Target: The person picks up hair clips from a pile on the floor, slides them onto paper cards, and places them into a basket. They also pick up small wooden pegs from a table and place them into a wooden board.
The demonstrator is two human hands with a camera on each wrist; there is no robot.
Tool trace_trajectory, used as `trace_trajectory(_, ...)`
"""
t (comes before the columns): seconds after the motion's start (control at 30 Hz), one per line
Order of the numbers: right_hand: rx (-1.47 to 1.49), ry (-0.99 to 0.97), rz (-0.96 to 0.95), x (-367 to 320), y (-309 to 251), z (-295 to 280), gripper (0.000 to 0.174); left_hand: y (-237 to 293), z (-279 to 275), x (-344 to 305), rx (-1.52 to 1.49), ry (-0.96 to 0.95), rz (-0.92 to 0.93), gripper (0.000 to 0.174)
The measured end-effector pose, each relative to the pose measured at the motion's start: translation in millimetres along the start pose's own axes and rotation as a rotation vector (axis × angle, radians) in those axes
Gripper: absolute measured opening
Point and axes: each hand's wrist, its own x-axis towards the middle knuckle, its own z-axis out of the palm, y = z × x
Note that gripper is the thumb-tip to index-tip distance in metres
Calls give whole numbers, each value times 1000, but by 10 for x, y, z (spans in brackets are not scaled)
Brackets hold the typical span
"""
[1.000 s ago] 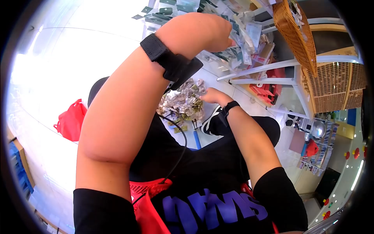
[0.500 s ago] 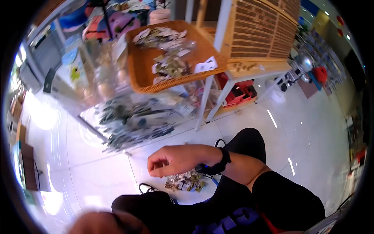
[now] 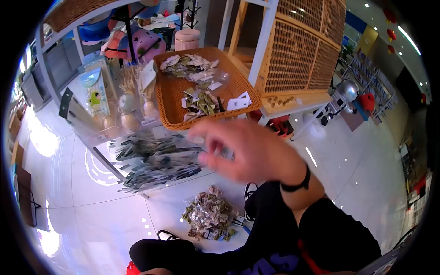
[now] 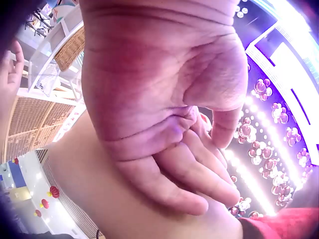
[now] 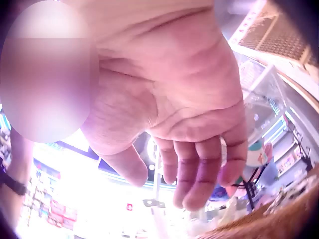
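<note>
My right hand (image 3: 247, 151) is raised in front of the near edge of an orange wicker basket (image 3: 170, 103), overlapping its rim in the head view. In the right wrist view its fingers hang loosely bent with nothing between them. Two heaps of small crumpled green-and-white pieces (image 3: 201, 101) lie in the basket, some in clear wrapping, with a white tag (image 3: 238, 101) at the corner. My left hand (image 4: 159, 99) shows in the left wrist view, fingers relaxed and holding nothing, bare skin behind them. On the floor is a pile of similar pieces (image 3: 208, 215).
Many flat packets (image 3: 156, 160) fill the low rack under the basket, and clear-wrapped goods (image 3: 126, 107) stand left of it. A wooden lattice cabinet (image 3: 293, 50) rises at the right. Beside the floor pile lies a blue-handled tool (image 3: 246, 229). My shoes flank the pile.
The head view has tilted up toward the rack. My right hand has risen from beside the floor pile to the basket; my left hand has withdrawn from the packets and left the head view.
</note>
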Motion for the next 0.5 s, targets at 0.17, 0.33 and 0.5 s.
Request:
trace_trajectory(0.17, -361, -125, 239, 766, 360, -530, 43, 154, 111, 36, -2, -85, 18, 25)
trace_trajectory(0.33, -477, -196, 341, 1939, 1611, -729, 61, 291, 148, 38, 10, -150, 33, 27)
trace_trajectory(0.5, -563, -236, 405, 2466, 2236, -701, 48, 397, -178, -33, 62, -143, -44, 25)
